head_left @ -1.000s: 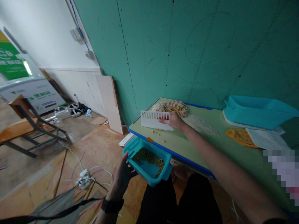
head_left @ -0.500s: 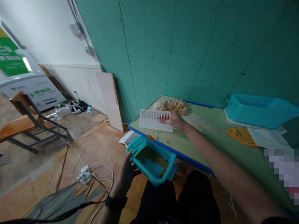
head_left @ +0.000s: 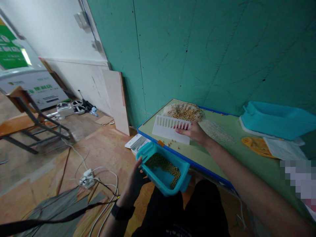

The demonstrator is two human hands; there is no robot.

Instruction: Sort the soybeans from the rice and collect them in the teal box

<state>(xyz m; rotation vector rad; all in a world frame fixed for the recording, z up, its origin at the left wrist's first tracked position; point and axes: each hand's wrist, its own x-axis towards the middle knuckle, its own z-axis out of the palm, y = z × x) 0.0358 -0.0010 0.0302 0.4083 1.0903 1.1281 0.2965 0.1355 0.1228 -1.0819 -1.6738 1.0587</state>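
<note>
**Two spill risks are lying along one blue edge** (head_left: 209,171)

At left, the left hand (head_left: 135,181) is holding a box (head_left: 158,184) at one end only, thumb hooking over the rim. If that grip is slipping, or the legs (head_left: 164,210) just below are bumping it, green beans (head_left: 156,160) and yellow beans (head_left: 175,176) could be pouring out. Whether the box is touching the edge, I cannot tell.

Next, loose beans (head_left: 178,148) are lying near the edge; a sweep running off line could be sending some past the box. Beside them, the right hand (head_left: 196,132) is pinching a scraper (head_left: 165,129) at its right end, so the free left end could be twisting under a hard push. A nudge backward could be scattering the mixed pile (head_left: 189,113).

Counting left to right: one box is carrying two sorts of beans, too many to number; one scraper is spanning the surface (head_left: 197,153) near its left end; roughly half a dozen loose beans are showing; one mixed pile is sitting behind; one patch of white grain (head_left: 217,131) is spreading rightward; one tub (head_left: 274,121) is standing far right.
</note>
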